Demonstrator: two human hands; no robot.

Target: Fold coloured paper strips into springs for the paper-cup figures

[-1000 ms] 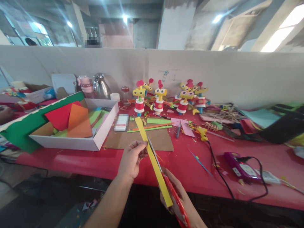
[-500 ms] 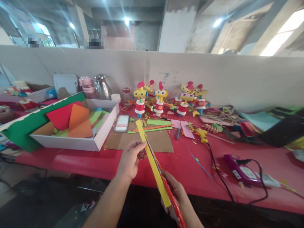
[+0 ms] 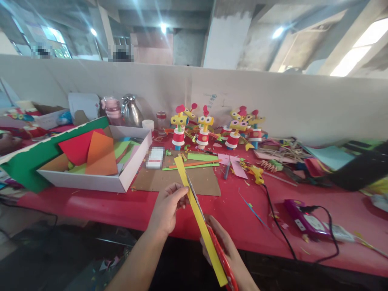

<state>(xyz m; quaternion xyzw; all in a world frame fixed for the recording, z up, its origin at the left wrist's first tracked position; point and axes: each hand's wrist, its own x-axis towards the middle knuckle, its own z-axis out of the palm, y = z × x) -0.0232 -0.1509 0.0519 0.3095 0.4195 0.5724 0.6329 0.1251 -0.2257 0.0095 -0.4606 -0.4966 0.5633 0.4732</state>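
A long yellow paper strip [image 3: 198, 216] runs diagonally in front of me, above the table's near edge. My left hand [image 3: 169, 204] pinches its upper part between thumb and fingers. My right hand [image 3: 222, 242] is wrapped round a pair of scissors [image 3: 218, 251] with red handles, and the strip's lower part lies over them. The scissors' grey blade shows along the strip's right edge, pointing up and away. Part of the right hand's fingers is hidden behind the strip and handles. Beyond both hands lies a brown cardboard sheet [image 3: 182, 182].
A white box [image 3: 91, 184] with coloured sheets stands left. Several paper-cup figures [image 3: 203, 131] line the back. A yellow glue gun [image 3: 257, 173], its cord, and a purple power strip [image 3: 306, 220] lie right. Orange and green strips [image 3: 197, 164] rest on the cardboard.
The yellow strip has slid slightly down and to the right along the scissors, its lower end now nearer me. My left hand has shifted a little down with it.
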